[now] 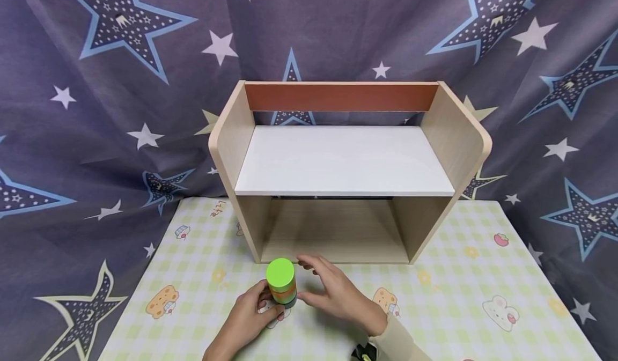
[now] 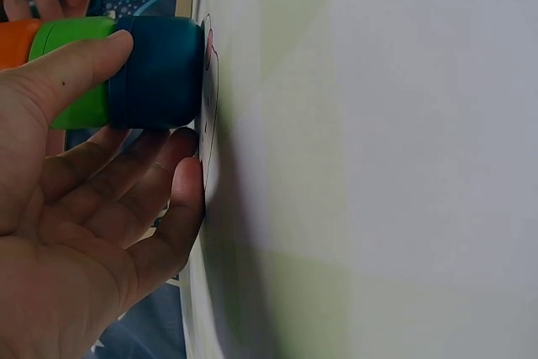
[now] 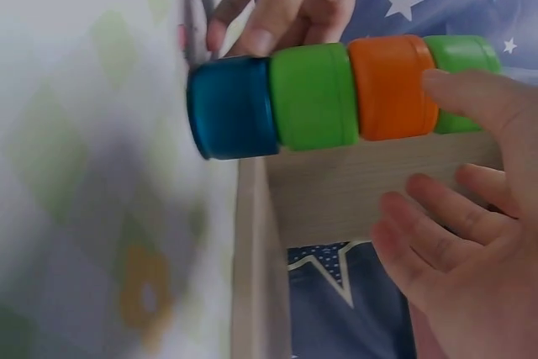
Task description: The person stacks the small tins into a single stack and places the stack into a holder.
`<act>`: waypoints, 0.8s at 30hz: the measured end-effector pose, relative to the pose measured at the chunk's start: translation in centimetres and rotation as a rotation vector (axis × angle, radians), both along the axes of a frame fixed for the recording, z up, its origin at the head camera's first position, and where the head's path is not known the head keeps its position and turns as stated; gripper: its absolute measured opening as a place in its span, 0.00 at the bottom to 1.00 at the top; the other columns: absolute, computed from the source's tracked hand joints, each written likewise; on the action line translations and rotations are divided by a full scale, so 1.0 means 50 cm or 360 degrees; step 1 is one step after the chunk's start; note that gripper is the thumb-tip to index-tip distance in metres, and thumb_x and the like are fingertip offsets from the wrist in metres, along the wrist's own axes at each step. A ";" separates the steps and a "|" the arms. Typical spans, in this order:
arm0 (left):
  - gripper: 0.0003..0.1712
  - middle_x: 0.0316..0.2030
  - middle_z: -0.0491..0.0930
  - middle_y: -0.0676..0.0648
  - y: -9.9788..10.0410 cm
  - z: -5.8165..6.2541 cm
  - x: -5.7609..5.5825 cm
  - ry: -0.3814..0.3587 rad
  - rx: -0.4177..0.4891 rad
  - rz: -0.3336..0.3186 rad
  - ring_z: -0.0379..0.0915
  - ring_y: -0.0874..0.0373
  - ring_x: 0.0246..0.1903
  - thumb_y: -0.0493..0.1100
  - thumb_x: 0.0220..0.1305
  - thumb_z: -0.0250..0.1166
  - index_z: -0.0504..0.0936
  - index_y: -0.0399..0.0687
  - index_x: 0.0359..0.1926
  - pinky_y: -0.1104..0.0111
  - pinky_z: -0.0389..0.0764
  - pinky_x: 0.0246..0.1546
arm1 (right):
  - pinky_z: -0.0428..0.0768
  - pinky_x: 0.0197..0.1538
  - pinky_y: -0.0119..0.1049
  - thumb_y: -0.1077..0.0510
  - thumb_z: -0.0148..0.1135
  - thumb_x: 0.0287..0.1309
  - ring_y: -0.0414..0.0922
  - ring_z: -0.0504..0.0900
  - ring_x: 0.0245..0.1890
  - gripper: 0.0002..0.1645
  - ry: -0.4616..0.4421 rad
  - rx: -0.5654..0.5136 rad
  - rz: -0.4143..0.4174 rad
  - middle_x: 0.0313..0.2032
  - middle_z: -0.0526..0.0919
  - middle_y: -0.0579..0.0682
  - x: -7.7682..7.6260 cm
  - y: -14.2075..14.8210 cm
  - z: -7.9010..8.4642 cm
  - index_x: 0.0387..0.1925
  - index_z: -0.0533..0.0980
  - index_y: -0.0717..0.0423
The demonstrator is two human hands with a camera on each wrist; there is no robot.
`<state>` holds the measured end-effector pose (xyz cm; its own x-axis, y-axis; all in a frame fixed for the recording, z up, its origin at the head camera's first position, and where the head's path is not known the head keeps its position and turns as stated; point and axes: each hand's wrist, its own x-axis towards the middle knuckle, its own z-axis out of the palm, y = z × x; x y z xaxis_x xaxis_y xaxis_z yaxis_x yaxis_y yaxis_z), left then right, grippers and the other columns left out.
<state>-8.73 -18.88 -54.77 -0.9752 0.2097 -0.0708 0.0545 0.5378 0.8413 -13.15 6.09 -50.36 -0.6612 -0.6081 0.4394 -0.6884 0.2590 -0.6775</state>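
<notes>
A stack of round blocks stands upright on the table in front of the shelf. Its bottom piece is dark blue; above come green, orange and a green top. My left hand holds the stack low down from the left. In the left wrist view, that hand's thumb lies over the green and blue pieces, its fingers bent along the opposite side. On the right, my right hand is spread beside the stack. In the right wrist view, its thumb overlaps the orange and top green pieces while its fingers stay apart from them.
Behind the hands stands a wooden two-tier shelf with a white upper board. A checked cloth with cartoon prints covers the table. A dark curtain with stars hangs behind. A small black object shows near the right sleeve.
</notes>
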 end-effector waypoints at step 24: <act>0.33 0.51 0.82 0.51 -0.004 -0.001 -0.001 -0.0034 0.0023 -0.0010 0.78 0.57 0.46 0.51 0.62 0.73 0.74 0.46 0.64 0.63 0.79 0.45 | 0.80 0.56 0.49 0.63 0.73 0.58 0.57 0.76 0.59 0.43 -0.0246 -0.0085 0.0028 0.64 0.73 0.55 0.006 -0.014 -0.069 0.71 0.62 0.59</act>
